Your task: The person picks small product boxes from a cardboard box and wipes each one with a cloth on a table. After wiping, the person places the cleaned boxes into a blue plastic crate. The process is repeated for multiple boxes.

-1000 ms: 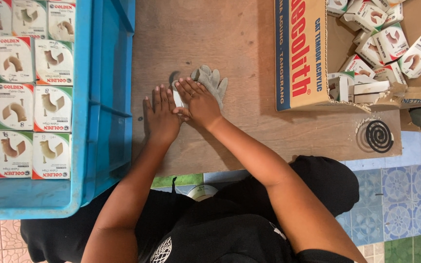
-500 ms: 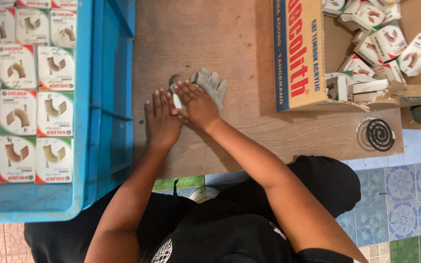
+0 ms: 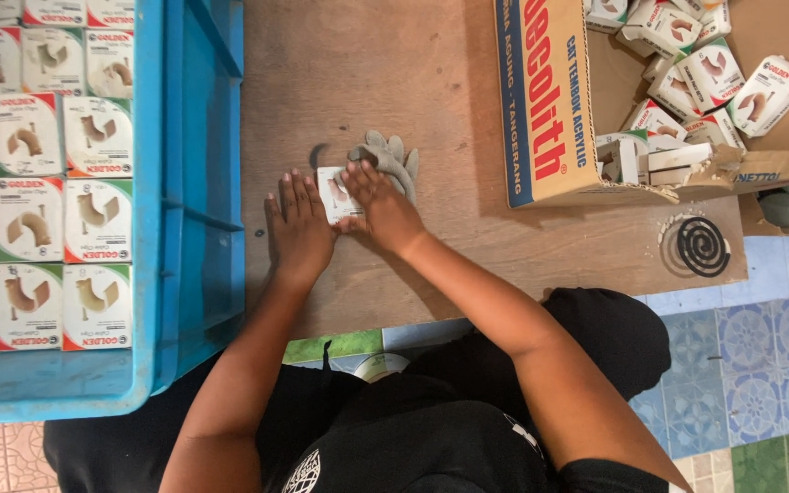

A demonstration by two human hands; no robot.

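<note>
The person is pressing a small white box (image 3: 338, 194) flat against the wooden worktop (image 3: 468, 246), a little left of its middle. The left hand (image 3: 298, 230) is lying open, fingers spread, touching the box's left edge; the right hand (image 3: 383, 203) is resting on its right side with fingers curled loosely over it, not clenched. A grey glove (image 3: 393, 161) is lying just behind the box. Judging by the layout, the work is looking well along: the blue crate (image 3: 195, 201) off the worktop's left edge is holding neat rows of packed boxes (image 3: 47, 219), while the cardboard carton (image 3: 550, 100) at the far right corner is holding loose boxes (image 3: 705, 73) remaining.
</note>
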